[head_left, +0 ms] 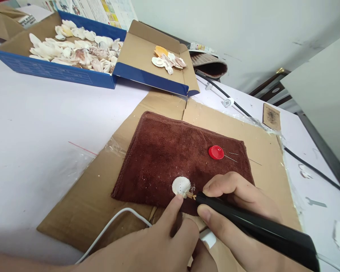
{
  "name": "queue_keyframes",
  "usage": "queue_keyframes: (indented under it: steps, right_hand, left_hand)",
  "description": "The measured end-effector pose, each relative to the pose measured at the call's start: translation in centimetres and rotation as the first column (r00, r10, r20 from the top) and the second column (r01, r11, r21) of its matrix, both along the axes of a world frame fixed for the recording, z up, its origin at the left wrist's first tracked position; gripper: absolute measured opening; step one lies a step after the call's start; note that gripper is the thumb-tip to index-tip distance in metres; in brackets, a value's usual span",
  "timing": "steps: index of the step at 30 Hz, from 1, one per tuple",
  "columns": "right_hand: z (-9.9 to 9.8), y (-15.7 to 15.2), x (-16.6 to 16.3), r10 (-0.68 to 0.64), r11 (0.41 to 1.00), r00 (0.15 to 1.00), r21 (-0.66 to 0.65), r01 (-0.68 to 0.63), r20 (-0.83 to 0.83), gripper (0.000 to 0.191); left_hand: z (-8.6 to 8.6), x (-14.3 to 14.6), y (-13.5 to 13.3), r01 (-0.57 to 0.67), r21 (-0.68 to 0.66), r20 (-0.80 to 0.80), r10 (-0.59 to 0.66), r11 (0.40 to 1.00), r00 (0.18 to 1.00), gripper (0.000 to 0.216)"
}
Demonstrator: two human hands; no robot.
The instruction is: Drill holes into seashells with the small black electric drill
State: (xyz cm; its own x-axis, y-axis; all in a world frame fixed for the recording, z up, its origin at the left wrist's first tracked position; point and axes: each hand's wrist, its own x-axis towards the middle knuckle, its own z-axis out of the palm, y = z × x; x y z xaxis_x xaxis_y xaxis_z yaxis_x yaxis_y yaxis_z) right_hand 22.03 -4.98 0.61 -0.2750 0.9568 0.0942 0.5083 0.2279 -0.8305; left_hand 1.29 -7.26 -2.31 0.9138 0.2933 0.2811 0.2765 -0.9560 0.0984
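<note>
White shell [181, 185] touches outstretched left forefinger [174, 211], right fingers [229, 183] clasp black tool [257, 224], and blue box [62, 78] holds shells [82, 55].

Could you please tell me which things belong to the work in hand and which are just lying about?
In use:
- white shell, left hand's fingertip on it
- black tool, in the right hand
- brown cloth, beneath

Apparently lying about:
- grey wrench
- stained tan block
</note>
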Motion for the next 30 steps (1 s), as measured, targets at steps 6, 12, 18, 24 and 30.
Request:
queue_keyframes:
  steps: [6,12,18,24,30]
  right_hand:
    - [-0.14,-0.03,0.15,0.013,1.0,1.0,-0.016,-0.014,-0.014,0.018]
    - [-0.2,-0.04,0.16,-0.007,1.0,1.0,0.013,0.007,-0.01,0.017]
    - [-0.56,-0.18,0.33,0.006,1.0,1.0,-0.018,-0.006,-0.023,0.018]
    - [-0.25,-0.01,0.22,-0.006,1.0,1.0,-0.014,0.006,-0.017,0.018]
    - [-0.31,-0.24,0.29,-0.012,1.0,1.0,-0.027,0.012,-0.006,0.017]
  left_hand:
    - [0.01,-0.05,-0.22,0.005,0.004,-0.003,-0.005,1.0,1.0,0.033]
    - [0.3,-0.26,0.09,-0.004,-0.004,-0.008,0.004,1.0,1.0,0.031]
    - [0.31,-0.05,0.21,-0.01,-0.012,0.02,0.01,1.0,1.0,0.024]
    - [0.31,0.04,0.07,-0.009,-0.005,0.006,0.009,1.0,1.0,0.028]
    - [0.41,-0.22,-0.06,-0.011,-0.011,-0.015,0.01,1.0,1.0,0.03]
